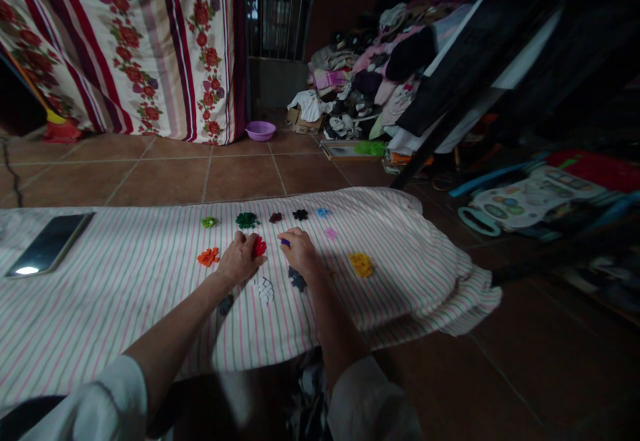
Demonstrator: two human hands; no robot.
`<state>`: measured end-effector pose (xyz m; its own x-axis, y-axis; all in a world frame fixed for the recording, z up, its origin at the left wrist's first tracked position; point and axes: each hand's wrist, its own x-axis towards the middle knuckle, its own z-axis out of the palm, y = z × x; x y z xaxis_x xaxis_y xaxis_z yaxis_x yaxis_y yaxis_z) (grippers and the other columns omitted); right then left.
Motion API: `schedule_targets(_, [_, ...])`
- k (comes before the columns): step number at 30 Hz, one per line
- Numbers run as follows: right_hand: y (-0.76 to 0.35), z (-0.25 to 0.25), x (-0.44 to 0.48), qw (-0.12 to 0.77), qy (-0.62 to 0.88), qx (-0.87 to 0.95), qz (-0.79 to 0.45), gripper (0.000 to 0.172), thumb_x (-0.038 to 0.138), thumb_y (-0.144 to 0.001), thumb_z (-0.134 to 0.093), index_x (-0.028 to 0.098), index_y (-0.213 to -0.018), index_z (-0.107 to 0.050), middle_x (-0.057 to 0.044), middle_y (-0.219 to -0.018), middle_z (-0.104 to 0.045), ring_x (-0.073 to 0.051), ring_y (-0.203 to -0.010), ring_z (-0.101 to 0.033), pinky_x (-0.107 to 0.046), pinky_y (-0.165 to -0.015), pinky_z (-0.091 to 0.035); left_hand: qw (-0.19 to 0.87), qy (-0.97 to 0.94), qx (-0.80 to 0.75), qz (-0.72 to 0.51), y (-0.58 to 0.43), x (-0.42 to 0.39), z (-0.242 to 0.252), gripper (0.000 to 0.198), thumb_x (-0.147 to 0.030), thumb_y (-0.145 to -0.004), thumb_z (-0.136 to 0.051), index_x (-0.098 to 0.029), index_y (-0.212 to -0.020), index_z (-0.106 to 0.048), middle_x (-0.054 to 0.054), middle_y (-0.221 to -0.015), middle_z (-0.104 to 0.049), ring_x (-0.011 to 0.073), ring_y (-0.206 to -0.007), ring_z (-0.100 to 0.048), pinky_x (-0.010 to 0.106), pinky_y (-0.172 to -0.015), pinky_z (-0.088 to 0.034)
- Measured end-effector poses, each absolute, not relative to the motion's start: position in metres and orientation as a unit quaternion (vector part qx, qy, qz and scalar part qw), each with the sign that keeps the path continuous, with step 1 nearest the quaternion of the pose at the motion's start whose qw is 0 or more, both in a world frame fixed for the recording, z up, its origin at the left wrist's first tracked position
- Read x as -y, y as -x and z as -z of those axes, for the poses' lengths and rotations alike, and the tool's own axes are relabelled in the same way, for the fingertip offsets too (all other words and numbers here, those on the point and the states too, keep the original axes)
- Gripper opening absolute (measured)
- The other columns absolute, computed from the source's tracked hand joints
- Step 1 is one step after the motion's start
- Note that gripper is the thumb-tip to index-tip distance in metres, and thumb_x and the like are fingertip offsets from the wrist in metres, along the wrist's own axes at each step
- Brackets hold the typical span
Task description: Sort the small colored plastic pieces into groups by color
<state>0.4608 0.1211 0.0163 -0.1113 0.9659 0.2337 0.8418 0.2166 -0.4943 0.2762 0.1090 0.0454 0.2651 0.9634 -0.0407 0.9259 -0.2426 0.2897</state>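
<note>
My left hand (241,256) is curled around a small heap of red pieces (259,246), fingers and thumb touching its sides. My right hand (300,249) has its fingers bent over a dark blue piece (285,242); the other fingers hide part of what lies beneath. Small plastic pieces lie sorted by colour on the striped cloth (150,308): orange (208,256), lime green (209,222), dark green (247,220), dark brown (275,217), black (301,214), light blue (323,212), pink (331,233), yellow (361,264), white (264,290) and dark grey (297,278).
A phone (50,244) lies at the cloth's left end. Another dark heap (226,304) sits by my left forearm. Beyond the table are a purple basin (261,130), a pile of clothes (370,74) and a flowered curtain (135,48). A toy walker (535,194) stands right.
</note>
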Motion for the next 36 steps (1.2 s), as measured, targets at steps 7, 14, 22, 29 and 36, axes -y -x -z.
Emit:
schedule_targets(7, [-0.463, -0.016, -0.121, 0.288, 0.592, 0.741, -0.131, 0.034, 0.011, -0.080, -0.056, 0.022, -0.108, -0.073, -0.006, -0.106, -0.068, -0.018, -0.102, -0.060, -0.030, -0.097, -0.044, 0.122, -0.787, -0.601, -0.071, -0.275, -0.111, -0.041, 0.051, -0.042, -0.085, -0.060, -0.017, -0.127, -0.046, 0.014, -0.117, -0.049, 0.0236, -0.102, -0.060, 0.037, -0.090, -0.048])
schedule_targets(14, [-0.501, -0.021, -0.132, 0.371, 0.658, 0.653, -0.053, 0.033, 0.013, -0.084, -0.048, 0.019, -0.107, -0.072, -0.008, -0.113, -0.069, -0.020, -0.108, -0.058, -0.034, -0.101, -0.040, 0.131, -0.785, -0.600, -0.076, -0.274, -0.110, -0.041, 0.050, -0.041, -0.086, -0.057, -0.015, -0.128, -0.044, 0.014, -0.119, -0.047, 0.0244, -0.107, -0.059, 0.036, -0.092, -0.047])
schedule_targets(22, [-0.545, -0.007, -0.123, 0.348, 0.727, 0.592, 0.011, 0.039, 0.012, -0.078, -0.051, 0.016, -0.109, -0.072, -0.012, -0.120, -0.066, -0.025, -0.110, -0.055, -0.041, -0.100, -0.037, 0.138, -0.780, -0.606, -0.077, -0.275, -0.108, -0.046, 0.047, -0.040, -0.087, -0.056, -0.017, -0.125, -0.046, 0.013, -0.118, -0.048, 0.0246, -0.106, -0.060, 0.037, -0.089, -0.049])
schedule_targets(29, [-0.550, -0.006, -0.125, 0.307, 0.719, 0.623, -0.020, 0.040, 0.007, -0.077, -0.048, 0.019, -0.106, -0.073, -0.007, -0.113, -0.071, -0.021, -0.107, -0.060, -0.038, -0.100, -0.039, 0.129, -0.781, -0.606, -0.077, -0.275, -0.109, -0.044, 0.047, -0.040, -0.085, -0.058, -0.017, -0.125, -0.047, 0.013, -0.118, -0.048, 0.0232, -0.103, -0.060, 0.036, -0.089, -0.048])
schedule_targets(36, [-0.546, -0.010, -0.123, 0.295, 0.703, 0.646, -0.037, 0.031, 0.009, -0.081, -0.051, 0.016, -0.099, -0.075, -0.007, -0.108, -0.073, -0.019, -0.101, -0.065, -0.033, -0.095, -0.044, 0.136, -0.780, -0.607, -0.068, -0.276, -0.108, -0.047, 0.046, -0.039, -0.086, -0.057, -0.014, -0.124, -0.048, 0.014, -0.118, -0.048, 0.0240, -0.103, -0.061, 0.036, -0.090, -0.048])
